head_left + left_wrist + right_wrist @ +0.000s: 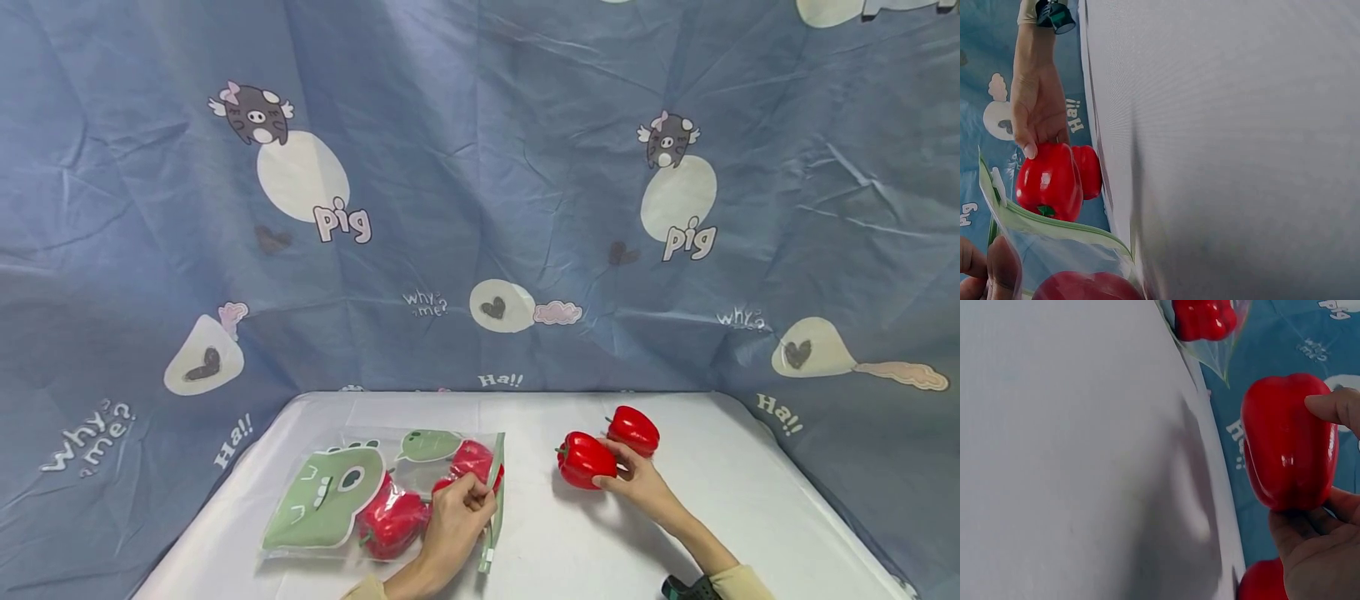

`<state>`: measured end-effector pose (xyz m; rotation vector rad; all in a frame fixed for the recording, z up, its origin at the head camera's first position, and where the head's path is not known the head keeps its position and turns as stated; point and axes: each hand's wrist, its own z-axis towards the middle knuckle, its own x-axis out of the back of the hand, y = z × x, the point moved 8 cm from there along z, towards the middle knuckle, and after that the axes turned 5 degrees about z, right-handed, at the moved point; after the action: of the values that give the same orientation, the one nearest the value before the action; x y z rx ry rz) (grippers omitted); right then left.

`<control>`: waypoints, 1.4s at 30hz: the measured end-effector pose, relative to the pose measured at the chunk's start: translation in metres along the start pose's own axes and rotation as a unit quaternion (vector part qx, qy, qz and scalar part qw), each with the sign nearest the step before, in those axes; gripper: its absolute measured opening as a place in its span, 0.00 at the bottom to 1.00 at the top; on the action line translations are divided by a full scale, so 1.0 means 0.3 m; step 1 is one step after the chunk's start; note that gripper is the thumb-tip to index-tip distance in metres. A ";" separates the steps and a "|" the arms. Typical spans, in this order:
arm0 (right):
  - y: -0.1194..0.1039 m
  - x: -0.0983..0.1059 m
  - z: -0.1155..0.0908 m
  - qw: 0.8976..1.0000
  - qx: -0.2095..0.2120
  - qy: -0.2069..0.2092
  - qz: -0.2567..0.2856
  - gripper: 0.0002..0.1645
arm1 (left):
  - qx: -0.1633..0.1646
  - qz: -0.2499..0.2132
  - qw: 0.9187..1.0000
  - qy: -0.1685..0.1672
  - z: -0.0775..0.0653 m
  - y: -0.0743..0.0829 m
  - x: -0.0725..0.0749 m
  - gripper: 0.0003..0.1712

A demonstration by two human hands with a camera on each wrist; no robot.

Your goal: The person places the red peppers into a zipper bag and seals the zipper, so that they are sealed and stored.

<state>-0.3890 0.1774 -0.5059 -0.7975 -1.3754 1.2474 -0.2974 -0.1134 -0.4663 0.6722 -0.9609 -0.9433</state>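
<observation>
My right hand (637,482) grips a red bell pepper (1288,440) between thumb and fingers, its green stem facing left toward the bag. In the right wrist view the pepper is raised over the table, its shadow falling below. My left hand (455,521) pinches the upper edge of a clear zip bag (337,500) with a green monster print, near its light-green slider strip (1060,228). Inside the bag lie several red peppers (392,523), partly covered by the print and my hand. The bag's mouth gapes toward the right in the left wrist view.
Another red pepper (634,430) sits on the white table (555,550), just behind my right hand. A blue curtain (480,167) with pig prints hangs behind the table and along its sides. A dark band (690,588) is on my right wrist.
</observation>
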 end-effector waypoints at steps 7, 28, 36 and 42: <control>-0.022 -0.055 0.004 1.000 0.017 -0.023 0.010 0.40 | -0.004 0.001 1.000 0.003 0.001 -0.001 0.000 0.11; -0.035 -0.191 0.016 0.996 0.026 -0.081 0.020 0.40 | 0.004 0.001 1.000 -0.009 0.000 -0.001 -0.003 0.10; -0.040 -0.233 0.021 0.995 0.041 -0.091 0.029 0.40 | -0.001 0.005 1.000 -0.006 -0.001 0.002 -0.002 0.10; -0.039 -0.253 0.030 0.996 0.034 -0.087 0.017 0.39 | -0.004 0.008 1.000 -0.007 0.001 0.002 -0.002 0.10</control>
<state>-0.3795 0.1010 -0.5136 -0.6808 -1.4533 1.4103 -0.2975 -0.1126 -0.4660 0.6507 -0.9739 -0.9380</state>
